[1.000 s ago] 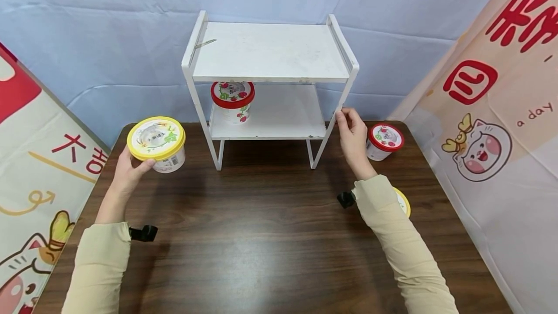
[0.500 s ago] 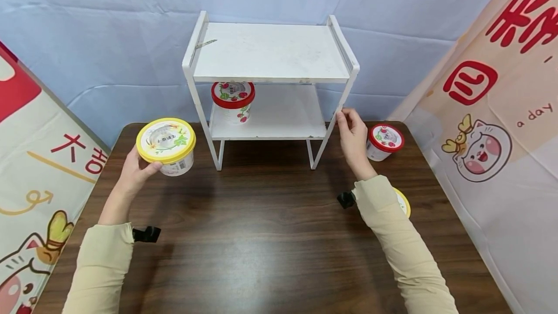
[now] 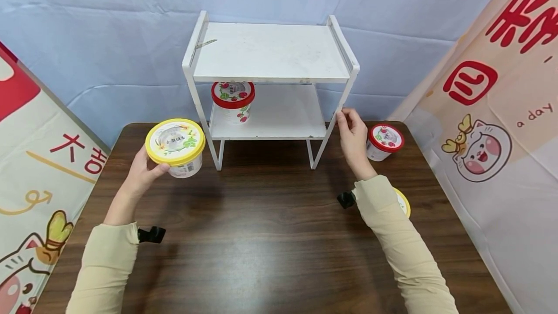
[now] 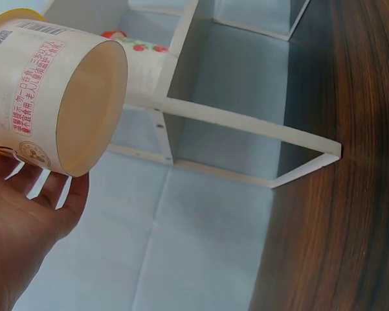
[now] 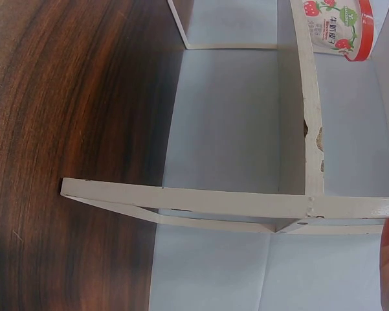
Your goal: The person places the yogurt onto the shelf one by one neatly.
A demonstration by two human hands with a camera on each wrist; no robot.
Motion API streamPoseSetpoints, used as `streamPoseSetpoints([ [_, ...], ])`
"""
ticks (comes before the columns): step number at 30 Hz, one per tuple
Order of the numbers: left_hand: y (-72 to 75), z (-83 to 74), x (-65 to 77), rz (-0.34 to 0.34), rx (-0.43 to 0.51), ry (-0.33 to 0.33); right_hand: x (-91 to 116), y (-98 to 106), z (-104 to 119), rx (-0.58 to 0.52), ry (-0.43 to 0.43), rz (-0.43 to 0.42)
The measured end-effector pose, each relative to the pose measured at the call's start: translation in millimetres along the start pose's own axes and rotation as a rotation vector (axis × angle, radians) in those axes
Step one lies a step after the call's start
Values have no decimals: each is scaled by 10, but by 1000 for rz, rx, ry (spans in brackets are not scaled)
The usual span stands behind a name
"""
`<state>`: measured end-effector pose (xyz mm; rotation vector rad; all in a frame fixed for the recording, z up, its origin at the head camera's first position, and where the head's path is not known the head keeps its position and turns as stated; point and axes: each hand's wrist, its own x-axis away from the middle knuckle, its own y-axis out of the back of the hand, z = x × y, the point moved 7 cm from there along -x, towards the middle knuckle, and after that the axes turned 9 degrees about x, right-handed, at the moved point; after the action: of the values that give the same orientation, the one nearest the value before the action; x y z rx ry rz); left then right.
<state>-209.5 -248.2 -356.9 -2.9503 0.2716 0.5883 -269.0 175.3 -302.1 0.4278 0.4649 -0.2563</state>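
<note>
Yellow-lidded tub [image 3: 175, 142] and grasping left hand [image 3: 141, 172] moved rightward at frame left, nearing the white rack [image 3: 272, 52] the right hand [image 3: 354, 138] gripped.

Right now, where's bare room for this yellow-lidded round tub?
On the white rack: top shelf between its rails, lower shelf right of the red-lidded white tub; the brown table between the beige sleeves. Crowded: right of the rack, with the right hand and another red-lidded tub.
</note>
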Motion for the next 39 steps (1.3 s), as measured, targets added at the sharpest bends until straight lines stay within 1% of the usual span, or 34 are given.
streamPoseSetpoints([
  [4,-60,-7,-19,17,6,2,0,3,2,-2,2,2],
  [8,-129,-25,-44,43,21,-16,1,6,7,5,7,6],
  [10,-162,-37,-55,53,6,-27,2,7,10,11,9,7],
  [15,-234,-64,-60,67,11,-39,2,7,8,14,6,8],
  [17,-268,-72,-62,78,34,-38,1,5,7,11,5,8],
  [25,-422,-115,-81,111,37,-48,-3,6,2,-1,-2,4],
  [31,-509,-146,-100,106,-13,-48,-1,9,9,4,3,2],
  [39,-637,-201,-136,113,-35,-59,5,8,9,10,5,6],
])
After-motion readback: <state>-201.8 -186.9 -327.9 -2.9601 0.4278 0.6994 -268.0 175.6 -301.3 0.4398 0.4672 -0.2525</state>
